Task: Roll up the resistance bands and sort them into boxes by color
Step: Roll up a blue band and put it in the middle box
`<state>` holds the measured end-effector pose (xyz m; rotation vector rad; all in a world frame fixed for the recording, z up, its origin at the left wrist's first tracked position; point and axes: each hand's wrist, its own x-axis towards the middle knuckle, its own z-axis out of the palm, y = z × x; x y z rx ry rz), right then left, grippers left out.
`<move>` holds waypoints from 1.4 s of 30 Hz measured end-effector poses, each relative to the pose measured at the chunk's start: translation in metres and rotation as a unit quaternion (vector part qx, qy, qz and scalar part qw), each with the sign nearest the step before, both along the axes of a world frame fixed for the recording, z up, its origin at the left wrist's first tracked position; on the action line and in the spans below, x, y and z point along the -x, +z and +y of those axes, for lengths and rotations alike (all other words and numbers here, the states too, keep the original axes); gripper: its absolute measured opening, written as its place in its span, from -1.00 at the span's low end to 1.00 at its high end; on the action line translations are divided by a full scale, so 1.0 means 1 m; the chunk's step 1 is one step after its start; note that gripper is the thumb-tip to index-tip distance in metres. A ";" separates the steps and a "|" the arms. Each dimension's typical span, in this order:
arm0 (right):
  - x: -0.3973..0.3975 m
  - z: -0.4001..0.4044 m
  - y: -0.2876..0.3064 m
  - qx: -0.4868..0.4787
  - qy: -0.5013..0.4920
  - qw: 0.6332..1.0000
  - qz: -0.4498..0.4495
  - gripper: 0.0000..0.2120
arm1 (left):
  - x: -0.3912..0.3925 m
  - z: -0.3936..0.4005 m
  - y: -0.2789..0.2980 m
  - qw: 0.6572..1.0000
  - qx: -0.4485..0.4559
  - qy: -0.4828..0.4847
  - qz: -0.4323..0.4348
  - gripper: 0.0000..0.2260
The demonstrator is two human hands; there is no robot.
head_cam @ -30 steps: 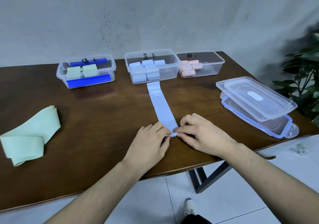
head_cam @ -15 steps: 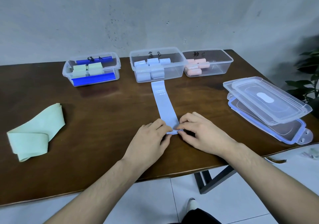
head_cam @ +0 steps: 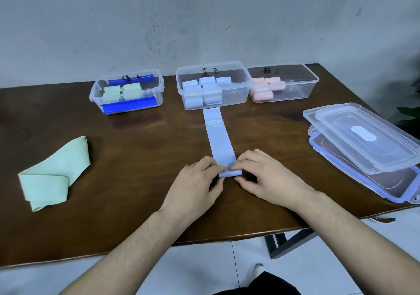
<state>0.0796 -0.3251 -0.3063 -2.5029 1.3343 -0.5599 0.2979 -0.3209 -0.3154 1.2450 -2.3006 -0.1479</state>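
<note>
Both hands pinch the near, part-rolled end of a pale blue flat elastic resistance band (head_cam: 220, 139) on the dark brown wooden table (head_cam: 136, 149).

Band lies flat, running from the hands away to the far side, far end touching or just short of the middle clear plastic box w/ pale blue rolls (head_cam: 213, 85); near end is curled into a small roll right btwn the fingertips. Left hand (head_cam: 195, 186): fingers curled, thumb + forefinger clamped on roll's left edge. Right hand (head_cam: 266, 176): fingers bent, tips pressing the roll's top and right edge, thumb under/behind, can't tell exactly. Far left: clear plastic box w/ pale green rolls and blue clips (head_cam: 127, 91). Far right: clear plastic box w/ pink rolls (head_cam: 284, 83). Left, well apart from hands: loose folded pale green band (head_cam: 53, 176). Right: stacked clear plastic lids (head_cam: 368, 149).
</note>
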 end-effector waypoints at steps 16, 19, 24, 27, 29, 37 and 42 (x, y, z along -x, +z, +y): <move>-0.002 0.020 0.008 -0.040 0.010 0.999 0.011 -0.82 | 0.003 0.021 0.010 0.997 -0.067 -0.011 0.028 -0.88; -0.001 0.023 0.007 -0.007 0.002 1.000 0.022 -0.79 | 0.005 0.022 0.008 0.997 -0.075 0.003 0.033 -0.87; -0.003 0.028 0.000 -0.016 -0.004 1.000 -0.017 -0.78 | 0.005 0.023 0.009 0.995 -0.091 0.022 0.026 -0.81; -0.005 0.027 -0.005 -0.026 -0.017 0.999 -0.037 -0.83 | 0.006 0.025 0.007 0.996 -0.078 0.024 0.030 -0.80; -0.005 0.027 -0.007 -0.032 -0.022 0.998 -0.040 -0.84 | 0.007 0.027 0.006 0.996 -0.074 0.024 0.046 -0.80; -0.002 0.022 -0.008 -0.045 -0.023 0.997 -0.055 -0.78 | 0.006 0.024 0.008 0.993 -0.095 0.021 0.060 -0.87; -0.001 0.021 -0.002 -0.034 -0.025 0.998 -0.038 -0.76 | 0.005 0.018 0.013 0.992 -0.113 0.024 0.046 -0.87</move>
